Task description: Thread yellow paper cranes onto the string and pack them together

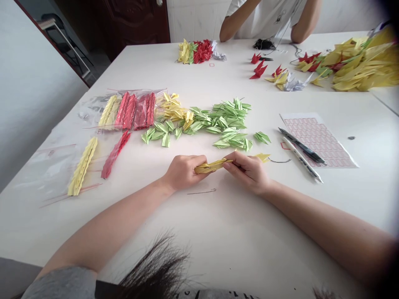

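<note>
Between my two hands is a strip of yellow folded paper pieces (212,166), lying level just over the white table (199,232). My left hand (187,171) is closed round its left part. With thumb and fingers, my right hand (247,170) pinches the right part, and a yellow paper tip (262,157) shows beyond the knuckles. A thin dark cord (280,160) trails out to the right of that tip. Below the hands lies a thin hooked wire or thread (202,192). Loose green folded papers (230,116) lie just beyond my hands.
Plastic bags (90,110) with yellow and red folded strips lie at left. At right, two pens (302,145) rest by a sticker sheet (330,141). Across the table are a person's arms (233,27), paper cranes (258,70) and a large yellow pile (364,66).
</note>
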Motion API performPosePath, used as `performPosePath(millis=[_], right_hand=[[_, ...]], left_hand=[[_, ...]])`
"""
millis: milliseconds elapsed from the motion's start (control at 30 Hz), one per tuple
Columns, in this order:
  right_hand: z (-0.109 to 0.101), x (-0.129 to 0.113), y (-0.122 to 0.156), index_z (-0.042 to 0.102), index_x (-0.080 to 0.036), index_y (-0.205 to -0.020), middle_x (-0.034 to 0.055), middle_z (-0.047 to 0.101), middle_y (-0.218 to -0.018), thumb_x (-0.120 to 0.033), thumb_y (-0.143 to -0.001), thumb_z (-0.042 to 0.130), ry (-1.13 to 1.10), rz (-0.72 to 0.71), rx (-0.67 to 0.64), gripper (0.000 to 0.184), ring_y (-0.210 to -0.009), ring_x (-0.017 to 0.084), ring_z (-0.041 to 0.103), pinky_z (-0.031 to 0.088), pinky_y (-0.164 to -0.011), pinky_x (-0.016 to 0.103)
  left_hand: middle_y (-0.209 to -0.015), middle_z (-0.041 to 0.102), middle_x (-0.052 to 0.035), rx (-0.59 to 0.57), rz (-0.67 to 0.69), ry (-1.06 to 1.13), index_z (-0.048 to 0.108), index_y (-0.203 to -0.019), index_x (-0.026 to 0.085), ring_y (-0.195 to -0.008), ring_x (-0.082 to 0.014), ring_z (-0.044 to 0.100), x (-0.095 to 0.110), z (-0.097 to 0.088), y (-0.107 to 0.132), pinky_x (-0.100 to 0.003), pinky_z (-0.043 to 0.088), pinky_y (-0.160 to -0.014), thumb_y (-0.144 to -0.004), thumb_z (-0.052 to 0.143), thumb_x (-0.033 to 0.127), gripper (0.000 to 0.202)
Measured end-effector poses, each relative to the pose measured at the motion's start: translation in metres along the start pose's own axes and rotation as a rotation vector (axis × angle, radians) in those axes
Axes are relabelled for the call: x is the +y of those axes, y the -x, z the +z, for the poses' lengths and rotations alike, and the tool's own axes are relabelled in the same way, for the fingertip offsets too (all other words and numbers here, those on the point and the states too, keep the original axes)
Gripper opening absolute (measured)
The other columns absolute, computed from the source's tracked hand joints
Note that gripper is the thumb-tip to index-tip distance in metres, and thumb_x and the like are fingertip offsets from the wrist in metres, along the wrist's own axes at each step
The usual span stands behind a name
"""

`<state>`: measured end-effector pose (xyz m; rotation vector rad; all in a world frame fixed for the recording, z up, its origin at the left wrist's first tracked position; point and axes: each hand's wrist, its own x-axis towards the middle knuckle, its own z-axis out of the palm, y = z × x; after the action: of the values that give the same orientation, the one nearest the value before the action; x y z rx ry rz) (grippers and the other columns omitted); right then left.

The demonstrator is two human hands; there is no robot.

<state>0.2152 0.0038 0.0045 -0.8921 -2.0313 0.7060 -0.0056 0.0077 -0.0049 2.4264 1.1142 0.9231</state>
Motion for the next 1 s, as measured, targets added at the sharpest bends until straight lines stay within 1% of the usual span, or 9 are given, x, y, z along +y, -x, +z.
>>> performPosePath(millis=[100, 267, 467, 600, 667, 733, 833, 933, 1000], right_hand=[[-0.001, 0.001, 0.0, 0.058, -0.02, -0.087, -0.0069, 0.038, -0.052, -0.035, -0.099, 0.051, -0.016, -0.017, 0.0, 0.021, -0.043, 0.008, 0.029, 0.026, -0.043, 0.024], [-0.003, 0.002, 0.0, 0.059, -0.019, -0.087, -0.0069, 0.038, -0.052, -0.038, -0.099, 0.051, -0.04, 0.001, -0.021, 0.024, -0.043, 0.008, 0.03, 0.027, -0.043, 0.024], [-0.004, 0.003, 0.0, 0.059, -0.019, -0.089, -0.0061, 0.04, -0.054, -0.032, -0.099, 0.05, -0.04, -0.063, -0.03, 0.019, -0.044, 0.008, 0.031, 0.027, -0.043, 0.024], [-0.003, 0.003, -0.001, 0.058, -0.019, -0.089, -0.0067, 0.04, -0.052, -0.029, -0.099, 0.05, -0.019, -0.127, -0.014, 0.017, -0.042, 0.008, 0.03, 0.026, -0.041, 0.023], [-0.001, 0.001, -0.001, 0.059, -0.019, -0.088, -0.0072, 0.038, -0.051, -0.03, -0.098, 0.051, 0.004, -0.123, 0.002, 0.017, -0.042, 0.008, 0.028, 0.025, -0.041, 0.024], [0.001, -0.002, 0.0, 0.059, -0.019, -0.086, -0.0075, 0.035, -0.05, -0.032, -0.098, 0.052, 0.019, -0.082, 0.019, 0.019, -0.042, 0.008, 0.027, 0.024, -0.041, 0.024], [0.006, -0.008, 0.001, 0.055, -0.019, -0.076, -0.0073, 0.032, -0.051, -0.039, -0.096, 0.055, 0.021, 0.048, 0.075, 0.028, -0.044, 0.008, 0.025, 0.022, -0.042, 0.024], [0.011, -0.013, 0.0, 0.049, -0.019, -0.068, -0.0067, 0.029, -0.054, -0.05, -0.094, 0.055, -0.009, 0.192, 0.144, 0.041, -0.048, 0.008, 0.024, 0.021, -0.044, 0.024], [0.014, -0.015, -0.002, 0.046, -0.02, -0.066, -0.0062, 0.028, -0.055, -0.058, -0.092, 0.055, -0.051, 0.258, 0.16, 0.048, -0.049, 0.008, 0.025, 0.02, -0.045, 0.025]], left_hand=[[-0.057, 0.054, 0.0036, -0.001, 0.005, 0.007, 0.051, -0.068, 0.02, -0.051, -0.0098, 0.044, 0.0, 0.0, 0.0, -0.023, 0.03, -0.053, -0.092, 0.057, 0.053, 0.041], [-0.056, 0.054, 0.0033, -0.014, 0.0, 0.025, 0.051, -0.067, 0.02, -0.049, -0.0098, 0.043, 0.001, -0.001, -0.001, -0.023, 0.03, -0.052, -0.092, 0.055, 0.056, 0.044], [-0.055, 0.052, 0.0037, -0.012, 0.074, 0.032, 0.05, -0.067, 0.02, -0.048, -0.0094, 0.043, 0.0, -0.001, -0.001, -0.022, 0.031, -0.05, -0.093, 0.054, 0.053, 0.043], [-0.056, 0.055, 0.0036, 0.006, 0.085, -0.002, 0.052, -0.069, 0.02, -0.049, -0.0096, 0.046, -0.002, 0.001, 0.001, -0.022, 0.031, -0.05, -0.093, 0.054, 0.051, 0.04], [-0.058, 0.056, 0.0036, 0.014, 0.083, -0.021, 0.053, -0.071, 0.02, -0.05, -0.0098, 0.047, -0.002, 0.002, 0.002, -0.022, 0.032, -0.051, -0.094, 0.055, 0.049, 0.037], [-0.06, 0.058, 0.0034, 0.005, 0.061, -0.029, 0.054, -0.072, 0.02, -0.051, -0.0102, 0.049, -0.002, 0.003, 0.002, -0.022, 0.033, -0.052, -0.093, 0.056, 0.048, 0.035], [-0.061, 0.058, 0.0034, -0.025, 0.004, 0.005, 0.053, -0.073, 0.02, -0.052, -0.0104, 0.049, 0.0, 0.002, 0.001, -0.022, 0.033, -0.053, -0.092, 0.058, 0.048, 0.034], [-0.065, 0.06, 0.0042, -0.013, -0.085, 0.09, 0.055, -0.081, 0.02, -0.054, -0.0098, 0.05, 0.004, 0.0, 0.0, -0.021, 0.035, -0.054, -0.09, 0.062, 0.047, 0.029], [-0.067, 0.061, 0.0042, -0.015, -0.13, 0.134, 0.055, -0.086, 0.02, -0.055, -0.0098, 0.051, 0.006, -0.001, -0.001, -0.02, 0.036, -0.056, -0.089, 0.063, 0.048, 0.028]])
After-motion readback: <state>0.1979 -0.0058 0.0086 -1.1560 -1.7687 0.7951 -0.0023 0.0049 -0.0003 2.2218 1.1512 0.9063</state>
